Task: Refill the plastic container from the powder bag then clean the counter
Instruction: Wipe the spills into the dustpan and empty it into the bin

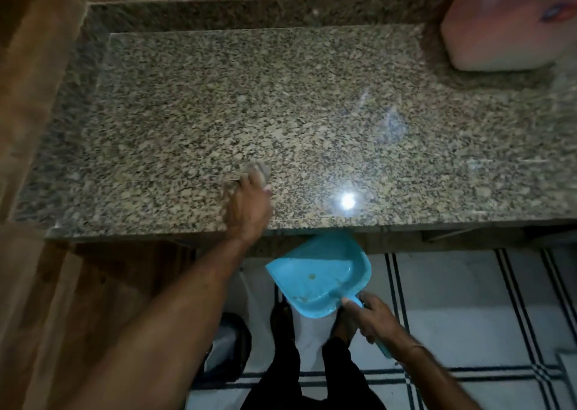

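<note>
A speckled granite counter fills the upper half of the head view. My left hand rests on it near the front edge, pressing a small greyish cloth under the fingers; the hand is blurred by motion. Below the counter's front edge my right hand grips the handle of a blue dustpan. The pan's open mouth sits just under the counter lip and a few crumbs of powder lie inside it. No plastic container is in view.
A large pink and white bag stands at the counter's back right corner. Wooden panels close off the left side. Below are white floor tiles with dark stripes, my legs and a dark bin.
</note>
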Tool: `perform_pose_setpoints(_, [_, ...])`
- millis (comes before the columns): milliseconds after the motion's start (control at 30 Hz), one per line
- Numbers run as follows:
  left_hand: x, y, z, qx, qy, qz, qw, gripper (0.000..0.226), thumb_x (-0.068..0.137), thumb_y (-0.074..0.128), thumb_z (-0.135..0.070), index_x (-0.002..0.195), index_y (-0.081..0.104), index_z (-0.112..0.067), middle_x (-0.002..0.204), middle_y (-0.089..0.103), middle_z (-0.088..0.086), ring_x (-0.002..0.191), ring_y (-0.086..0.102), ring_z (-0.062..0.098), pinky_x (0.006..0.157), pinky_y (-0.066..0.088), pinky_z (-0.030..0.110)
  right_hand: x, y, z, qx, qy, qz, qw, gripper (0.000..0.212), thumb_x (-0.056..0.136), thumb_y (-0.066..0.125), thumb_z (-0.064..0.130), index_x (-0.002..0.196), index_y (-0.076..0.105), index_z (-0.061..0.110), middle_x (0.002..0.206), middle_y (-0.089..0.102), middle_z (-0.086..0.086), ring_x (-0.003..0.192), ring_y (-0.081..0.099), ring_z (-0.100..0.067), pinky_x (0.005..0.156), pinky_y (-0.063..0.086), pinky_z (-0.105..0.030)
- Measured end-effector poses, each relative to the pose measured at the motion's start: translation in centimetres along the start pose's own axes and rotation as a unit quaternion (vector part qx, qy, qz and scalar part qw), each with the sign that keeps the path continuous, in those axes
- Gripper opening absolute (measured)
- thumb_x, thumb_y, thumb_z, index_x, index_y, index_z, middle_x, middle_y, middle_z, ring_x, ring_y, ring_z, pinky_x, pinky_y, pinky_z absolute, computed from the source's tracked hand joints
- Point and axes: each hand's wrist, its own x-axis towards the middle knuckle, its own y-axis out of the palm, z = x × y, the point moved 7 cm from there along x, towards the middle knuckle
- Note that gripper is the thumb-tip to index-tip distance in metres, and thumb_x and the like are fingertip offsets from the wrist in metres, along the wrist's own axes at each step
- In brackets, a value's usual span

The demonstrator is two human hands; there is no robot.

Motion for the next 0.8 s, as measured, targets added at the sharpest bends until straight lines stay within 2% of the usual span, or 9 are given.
perform_pose_setpoints(100, [-0.7, 2.4, -8.3, -0.039, 0.078, 0.055, 0.995, 0.047, 0.105, 0.048, -0.037, 0.145, 0.034, -0.014, 0.132, 0.053, 0.012, 0.094, 0.059, 0.023, 0.071, 0.047, 0.037, -0.6, -2.8, -2.2, 0.046, 0.035, -0.024, 0.998, 0.022, 0.101, 0.064, 0.033, 0.105, 0.065, 0.011, 0.071, 0.057, 0.002, 0.05, 0.045, -0.006, 0.044, 0.034, -0.022])
perform_pose_setpoints(167, [-1.5, 3.6, -13.3, -0.039, 0.151, 0.107, 0.982, 0.046, 0.107, 0.046, -0.036, 0.146, 0.035, -0.015, 0.132, 0.053, 0.012, 0.097, 0.059, 0.029, 0.073, 0.037, 0.036, -0.9, -5.0, -3.5, 0.074, 0.04, -0.046, 0.995, 0.024, 0.101, 0.064, 0.031, 0.105, 0.063, 0.008, 0.067, 0.052, 0.002, 0.05, 0.04, -0.007, 0.045, 0.031, -0.023])
perform_pose_setpoints(233, [-1.8, 3.3, -15.5, -0.089, 0.179, 0.116, 0.973, 0.032, 0.107, 0.043, -0.035, 0.138, 0.044, -0.025, 0.118, 0.058, -0.001, 0.093, 0.062, 0.026, 0.068, 0.038, 0.029, -1.0, -7.3, -4.6, 0.092, 0.033, -0.068, 0.993, 0.019, 0.101, 0.065, 0.03, 0.098, 0.062, 0.011, 0.064, 0.048, 0.002, 0.048, 0.038, -0.008, 0.045, 0.028, -0.024])
perform_pose_setpoints(333, [0.1, 1.0, -11.4, -0.146, 0.056, 0.013, 0.988, 0.021, 0.107, 0.043, -0.029, 0.126, 0.052, -0.027, 0.101, 0.054, -0.012, 0.079, 0.056, 0.008, 0.054, 0.038, 0.02, -0.7, -10.4, -5.5, 0.106, 0.006, -0.097, 0.99, 0.011, 0.1, 0.066, 0.031, 0.092, 0.065, 0.024, 0.062, 0.051, 0.007, 0.046, 0.042, -0.005, 0.045, 0.03, -0.023])
perform_pose_setpoints(467, [1.1, -0.3, -4.8, -0.003, -0.133, -0.051, 0.99, 0.033, 0.107, 0.044, -0.024, 0.137, 0.043, -0.009, 0.129, 0.059, 0.022, 0.112, 0.061, 0.042, 0.082, 0.047, 0.05, 1.1, -13.5, -6.7, 0.091, -0.015, -0.091, 0.992, 0.016, 0.097, 0.071, 0.036, 0.108, 0.071, 0.025, 0.07, 0.063, 0.017, 0.059, 0.057, 0.002, 0.053, 0.042, -0.016])
perform_pose_setpoints(533, [1.2, 1.0, -6.8, 0.0, -0.154, -0.045, 0.987, 0.039, 0.108, 0.041, -0.027, 0.142, 0.037, -0.008, 0.134, 0.055, 0.024, 0.113, 0.059, 0.045, 0.085, 0.048, 0.053, 1.8, -14.7, -6.8, 0.082, -0.017, -0.084, 0.993, 0.027, 0.095, 0.072, 0.037, 0.114, 0.071, 0.019, 0.078, 0.064, 0.012, 0.064, 0.059, -0.002, 0.057, 0.045, -0.019])
perform_pose_setpoints(633, [0.2, 4.3, -15.5, -0.054, 0.011, -0.043, 0.998, 0.033, 0.103, 0.04, -0.027, 0.136, 0.043, -0.024, 0.119, 0.059, 0.008, 0.087, 0.062, 0.023, 0.059, 0.056, 0.037, 2.6, -16.5, -6.3, 0.086, -0.023, -0.067, 0.994, 0.025, 0.097, 0.071, 0.028, 0.112, 0.07, 0.008, 0.076, 0.061, -0.001, 0.064, 0.057, -0.012, 0.054, 0.047, -0.021])
perform_pose_setpoints(700, [-2.0, 7.2, -21.4, -0.041, 0.153, 0.014, 0.987, 0.032, 0.105, 0.038, -0.029, 0.137, 0.04, -0.027, 0.113, 0.056, 0.002, 0.08, 0.06, 0.017, 0.052, 0.056, 0.031, 2.7, -18.0, -6.0, 0.065, -0.029, -0.062, 0.995, 0.024, 0.096, 0.073, 0.032, 0.108, 0.071, 0.011, 0.074, 0.064, 0.0, 0.064, 0.06, -0.011, 0.054, 0.047, -0.02])
perform_pose_setpoints(800, [-2.6, 7.4, -25.0, -0.059, 0.196, 0.044, 0.978, 0.028, 0.108, 0.036, -0.034, 0.134, 0.044, -0.027, 0.109, 0.057, -0.003, 0.077, 0.059, 0.012, 0.052, 0.053, 0.03, 2.5, -20.8, -5.9, 0.052, -0.043, -0.06, 0.996, 0.035, 0.085, 0.074, 0.049, 0.103, 0.073, 0.019, 0.08, 0.07, 0.002, 0.071, 0.068, -0.012, 0.061, 0.053, -0.027])
